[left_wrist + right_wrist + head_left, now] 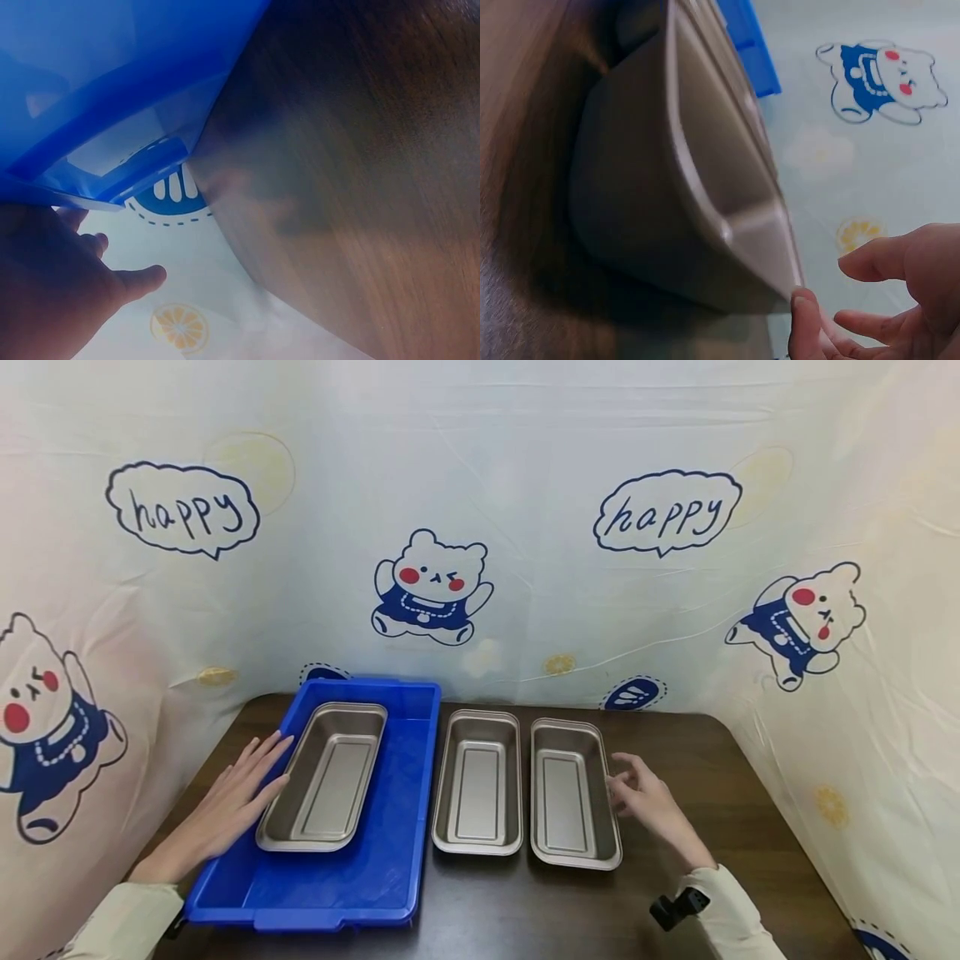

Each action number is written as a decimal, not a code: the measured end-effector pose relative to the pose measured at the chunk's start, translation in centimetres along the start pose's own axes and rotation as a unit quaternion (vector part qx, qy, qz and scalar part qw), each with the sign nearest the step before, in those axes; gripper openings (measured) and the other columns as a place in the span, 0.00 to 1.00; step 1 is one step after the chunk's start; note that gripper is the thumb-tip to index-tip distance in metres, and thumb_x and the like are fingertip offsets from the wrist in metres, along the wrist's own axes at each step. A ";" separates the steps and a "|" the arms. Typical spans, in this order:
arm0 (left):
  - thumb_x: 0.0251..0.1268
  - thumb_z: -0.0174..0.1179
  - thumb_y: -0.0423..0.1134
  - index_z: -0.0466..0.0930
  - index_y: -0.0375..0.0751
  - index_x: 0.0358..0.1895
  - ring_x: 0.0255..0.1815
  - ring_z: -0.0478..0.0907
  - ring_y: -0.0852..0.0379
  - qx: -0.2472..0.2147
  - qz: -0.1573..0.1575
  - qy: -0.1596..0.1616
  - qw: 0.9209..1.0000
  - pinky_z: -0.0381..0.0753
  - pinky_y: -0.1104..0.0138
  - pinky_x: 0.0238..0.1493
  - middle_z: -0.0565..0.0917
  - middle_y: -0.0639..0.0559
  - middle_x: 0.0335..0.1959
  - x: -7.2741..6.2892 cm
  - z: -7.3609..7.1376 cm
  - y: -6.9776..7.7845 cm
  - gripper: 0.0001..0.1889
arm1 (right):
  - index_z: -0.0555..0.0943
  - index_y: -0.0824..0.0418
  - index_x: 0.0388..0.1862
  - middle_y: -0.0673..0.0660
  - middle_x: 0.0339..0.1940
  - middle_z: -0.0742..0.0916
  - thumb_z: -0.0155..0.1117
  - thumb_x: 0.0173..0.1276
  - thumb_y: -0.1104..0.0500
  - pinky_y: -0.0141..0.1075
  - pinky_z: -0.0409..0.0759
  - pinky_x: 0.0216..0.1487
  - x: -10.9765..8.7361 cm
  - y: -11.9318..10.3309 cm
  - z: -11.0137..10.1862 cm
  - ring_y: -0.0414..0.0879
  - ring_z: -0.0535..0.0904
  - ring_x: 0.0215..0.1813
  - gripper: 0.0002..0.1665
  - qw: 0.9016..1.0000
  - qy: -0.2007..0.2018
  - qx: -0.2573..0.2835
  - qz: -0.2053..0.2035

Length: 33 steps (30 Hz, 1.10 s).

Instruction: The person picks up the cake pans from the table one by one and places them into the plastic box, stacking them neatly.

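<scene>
The right pan (566,802) sits on the brown table (480,902). The right hand (647,797) is at its right edge, fingers loose, not gripping. The left hand (238,795), straight-fingered by the blue tray (393,827), grips nothing. Pinching that edge firmly should keep the pan level.

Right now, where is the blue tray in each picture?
Head: blue tray, left of centre, holding a metal pan.
Left wrist: blue tray, upper left.
Right wrist: only a strip of blue tray, top centre.
Shared landmark: the brown table.
</scene>
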<state>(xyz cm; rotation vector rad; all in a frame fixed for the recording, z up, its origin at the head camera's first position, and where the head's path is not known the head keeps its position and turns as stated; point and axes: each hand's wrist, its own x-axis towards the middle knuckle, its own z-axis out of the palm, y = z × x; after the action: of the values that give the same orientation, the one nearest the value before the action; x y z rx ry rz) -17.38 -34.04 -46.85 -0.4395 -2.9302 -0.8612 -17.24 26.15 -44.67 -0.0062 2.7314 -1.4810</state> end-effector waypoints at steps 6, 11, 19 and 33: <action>0.87 0.47 0.49 0.44 0.48 0.88 0.86 0.28 0.29 -0.003 -0.002 -0.001 1.000 0.23 0.25 0.73 0.43 0.34 0.87 -0.1 0.0 0.0 0.36 | 0.66 0.70 0.75 0.64 0.40 0.85 0.61 0.81 0.58 0.39 0.85 0.32 0.3 2.1 0.0 0.52 0.84 0.36 0.31 0.999 0.000 -0.029 0.027; 0.87 0.47 0.49 0.44 0.48 0.88 0.86 0.28 0.29 -0.003 0.000 0.003 1.000 0.23 0.25 0.73 0.43 0.34 0.88 -0.1 0.1 0.0 0.36 | 0.64 0.69 0.77 0.61 0.39 0.82 0.62 0.82 0.52 0.38 0.83 0.32 0.5 3.0 0.6 0.49 0.80 0.34 0.36 0.998 -0.015 -0.032 0.049; 0.87 0.47 0.49 0.44 0.49 0.88 0.86 0.28 0.30 -0.003 -0.001 0.002 1.000 0.22 0.26 0.73 0.43 0.34 0.88 0.0 0.1 0.1 0.36 | 0.65 0.72 0.76 0.61 0.41 0.83 0.64 0.79 0.51 0.38 0.80 0.34 0.6 3.1 1.6 0.45 0.78 0.31 0.37 0.998 -0.019 -0.036 0.042; 0.87 0.47 0.50 0.43 0.49 0.88 0.86 0.27 0.30 -0.001 -0.009 -0.006 1.000 0.26 0.21 0.70 0.42 0.36 0.88 0.0 0.0 0.1 0.36 | 0.67 0.75 0.73 0.57 0.34 0.80 0.59 0.82 0.63 0.35 0.77 0.25 1.1 4.0 1.8 0.43 0.76 0.27 0.28 1.000 -0.030 -0.001 -0.001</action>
<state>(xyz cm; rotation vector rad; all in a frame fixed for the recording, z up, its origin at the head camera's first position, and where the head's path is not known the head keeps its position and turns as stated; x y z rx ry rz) -17.32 -33.93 -46.76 -0.4189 -2.9482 -0.8675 -18.19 26.84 -49.01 -0.0543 2.6868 -1.4535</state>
